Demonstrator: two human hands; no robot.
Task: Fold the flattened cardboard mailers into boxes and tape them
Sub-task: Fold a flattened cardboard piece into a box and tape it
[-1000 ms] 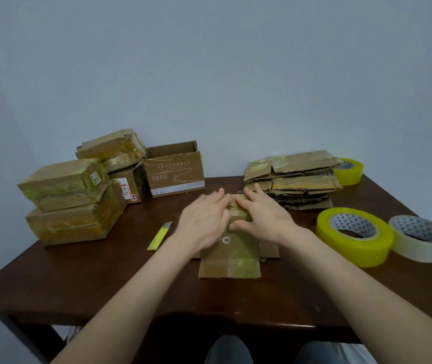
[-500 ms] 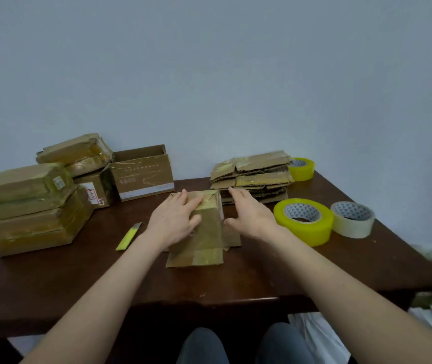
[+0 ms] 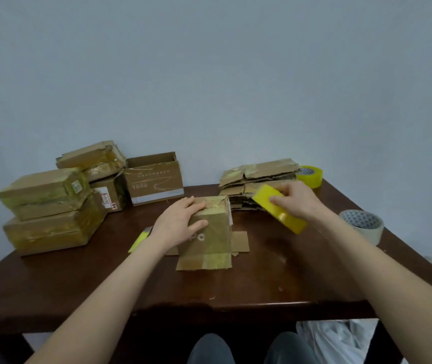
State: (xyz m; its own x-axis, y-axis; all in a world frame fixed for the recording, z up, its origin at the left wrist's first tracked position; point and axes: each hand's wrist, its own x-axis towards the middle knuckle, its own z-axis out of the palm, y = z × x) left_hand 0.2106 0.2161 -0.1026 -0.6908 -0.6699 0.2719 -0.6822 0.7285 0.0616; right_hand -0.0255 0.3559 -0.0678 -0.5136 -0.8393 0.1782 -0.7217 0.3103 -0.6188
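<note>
The half-formed box (image 3: 211, 241) stands in the middle of the counter (image 3: 301, 274), its top flaps folded down and a lower flap splayed out toward the person. The left grip (image 3: 180, 223) lies flat over the box's top-left edge, with the fingers straight and the thumb on the front face, pressing but clasping nothing. The right grip (image 3: 297, 203) is curled round a yellow tape roll (image 3: 278, 212), carried in the air just right of the box and in front of the stack of flattened mailers (image 3: 258, 179). The step in hand looks like taping the top seam. To do it well, the left grip should press the flaps flush so no gap opens. The roll should come down at the far edge, with its free end stuck a little way down the wall and the tape drawn along the seam under steady tension. Whether the free end is already peeled cannot be told. The yellow knife (image 3: 140, 239) lies just left of the box, handy for the cut
</note>
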